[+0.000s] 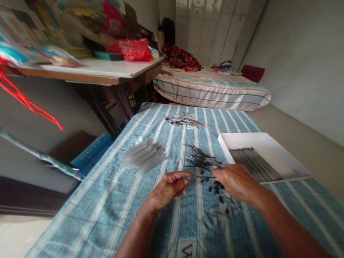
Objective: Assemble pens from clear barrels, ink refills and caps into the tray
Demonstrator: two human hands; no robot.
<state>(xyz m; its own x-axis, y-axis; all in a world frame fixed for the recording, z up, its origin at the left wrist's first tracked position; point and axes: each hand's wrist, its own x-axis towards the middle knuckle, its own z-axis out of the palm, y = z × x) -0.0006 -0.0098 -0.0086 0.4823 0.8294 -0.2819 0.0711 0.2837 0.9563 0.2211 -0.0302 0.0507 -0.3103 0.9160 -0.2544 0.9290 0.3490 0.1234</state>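
A thin black rod (204, 177), much like a pen refill, lies level between my two hands over the cloth. My right hand (236, 181) pinches its right end, with the fingers closed. At the left end, the thumb and forefinger of my left hand (170, 188) are pinched together; the exact contact is blurred. Just beyond is a loose pile of similar dark rods (201, 157). Small black caps (218, 187) and short clear plastic pieces (228, 206) are scattered beside and below my right hand. Left of the pile lies a row of clear tubes (145, 156), smeared by motion.
A shallow white box (285, 154) on the right holds a row of dark slim sticks (254, 163). Farther back on the striped tablecloth (113, 200) is another small heap of thin pieces (185, 121). A cluttered side table (107, 70) stands left, a bed (212, 87) behind.
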